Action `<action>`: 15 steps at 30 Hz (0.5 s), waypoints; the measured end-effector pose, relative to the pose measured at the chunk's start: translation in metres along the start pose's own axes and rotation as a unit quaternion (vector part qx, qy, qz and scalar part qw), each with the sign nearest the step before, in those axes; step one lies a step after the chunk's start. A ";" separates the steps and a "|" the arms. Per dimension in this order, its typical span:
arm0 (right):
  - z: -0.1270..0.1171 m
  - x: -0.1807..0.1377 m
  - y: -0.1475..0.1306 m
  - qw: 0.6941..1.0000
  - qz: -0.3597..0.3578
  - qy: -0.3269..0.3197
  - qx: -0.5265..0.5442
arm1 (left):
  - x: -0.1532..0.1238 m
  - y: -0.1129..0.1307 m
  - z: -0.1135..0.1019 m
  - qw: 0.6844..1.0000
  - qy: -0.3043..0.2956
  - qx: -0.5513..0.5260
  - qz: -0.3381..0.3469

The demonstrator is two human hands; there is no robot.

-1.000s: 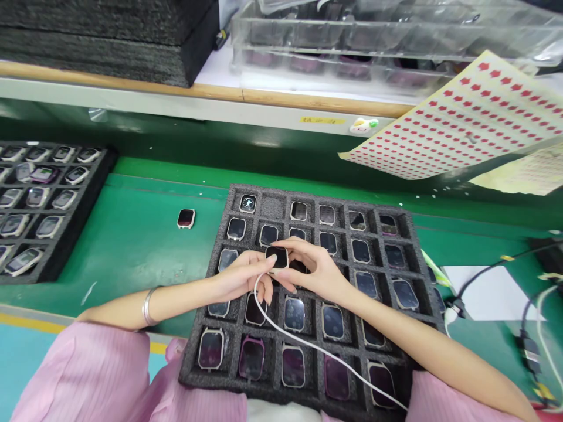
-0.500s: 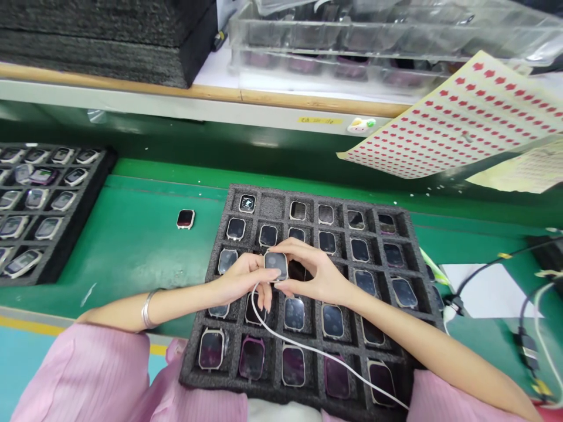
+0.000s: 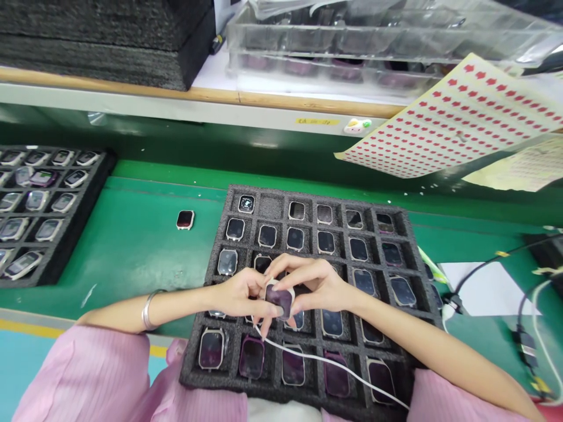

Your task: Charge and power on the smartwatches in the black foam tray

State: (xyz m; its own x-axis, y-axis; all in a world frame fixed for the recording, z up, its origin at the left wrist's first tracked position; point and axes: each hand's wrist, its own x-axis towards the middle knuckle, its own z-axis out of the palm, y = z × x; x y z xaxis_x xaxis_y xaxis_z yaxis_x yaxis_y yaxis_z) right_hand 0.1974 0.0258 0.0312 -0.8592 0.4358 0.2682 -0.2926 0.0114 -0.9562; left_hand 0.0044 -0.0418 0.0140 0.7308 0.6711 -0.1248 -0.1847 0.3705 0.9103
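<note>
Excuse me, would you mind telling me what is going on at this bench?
A person's left hand and right hand hold a strapless smartwatch above a dark foam tray with similar watches set in it. A white cable runs from beneath the hands across the tray. Another watch lies on the green table to the tray's left.

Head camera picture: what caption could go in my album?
Left hand and right hand hold a square watch over a dark foam tray.
</note>
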 end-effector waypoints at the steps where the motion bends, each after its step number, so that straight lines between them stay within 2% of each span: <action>1: -0.001 0.000 -0.001 1.000 0.011 -0.001 0.005 | 0.000 -0.001 0.001 1.000 0.011 0.013 0.002; 5: -0.009 0.002 -0.006 0.998 0.034 -0.010 -0.046 | 0.003 -0.003 0.002 0.994 0.092 0.058 0.030; 9: -0.010 0.002 -0.011 0.979 0.008 -0.010 -0.202 | 0.007 -0.003 0.005 0.984 0.173 0.049 0.020; 12: -0.004 0.000 -0.013 0.943 -0.009 0.010 -0.333 | 0.010 -0.003 0.005 0.981 0.191 0.034 0.011; 15: 0.001 -0.002 -0.017 0.874 -0.006 0.038 -0.485 | 0.012 -0.006 0.004 0.982 0.188 0.027 0.012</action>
State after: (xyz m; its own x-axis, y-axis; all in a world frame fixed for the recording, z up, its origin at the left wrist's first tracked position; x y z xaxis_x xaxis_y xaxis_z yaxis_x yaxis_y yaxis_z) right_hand 0.2038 0.0237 0.0473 -0.8177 0.4875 0.3060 0.2226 0.7581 -0.6130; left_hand 0.0167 -0.0386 0.0084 0.4301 0.8725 -0.2319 -0.1564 0.3250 0.9327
